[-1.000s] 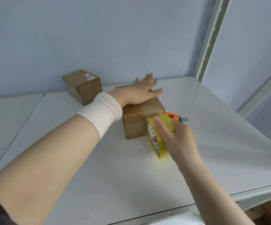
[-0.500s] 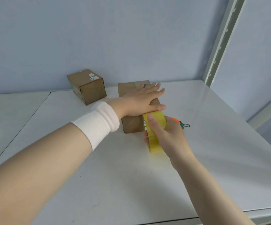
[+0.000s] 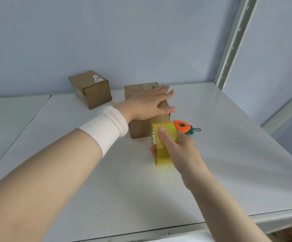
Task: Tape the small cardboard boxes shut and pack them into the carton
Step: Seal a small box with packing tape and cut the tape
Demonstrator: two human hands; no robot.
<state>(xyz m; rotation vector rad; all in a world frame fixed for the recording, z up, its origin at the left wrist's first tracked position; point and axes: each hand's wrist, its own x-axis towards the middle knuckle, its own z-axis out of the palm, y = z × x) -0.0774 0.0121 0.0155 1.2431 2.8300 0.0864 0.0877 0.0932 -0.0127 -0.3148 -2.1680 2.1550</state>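
Note:
A small brown cardboard box (image 3: 139,127) lies in the middle of the white shelf (image 3: 229,145). My left hand (image 3: 148,103) presses flat on its top, fingers straight, a white wristband on the wrist. My right hand (image 3: 176,147) grips a yellow roll of tape (image 3: 162,145) held upright against the box's near right corner, thumb over the rim. A second small cardboard box (image 3: 91,89) with a white label stands at the back left against the wall. No carton is in view.
An orange carrot-shaped cutter (image 3: 182,127) with a green end and bead chain lies right of the taped box. A perforated metal upright (image 3: 232,42) rises at the back right. The shelf's front edge (image 3: 176,231) runs close below my arms.
My right hand has drawn the tape roll down the box's front face towards me. The view shifted slightly, and my left hand stays flat on the box.

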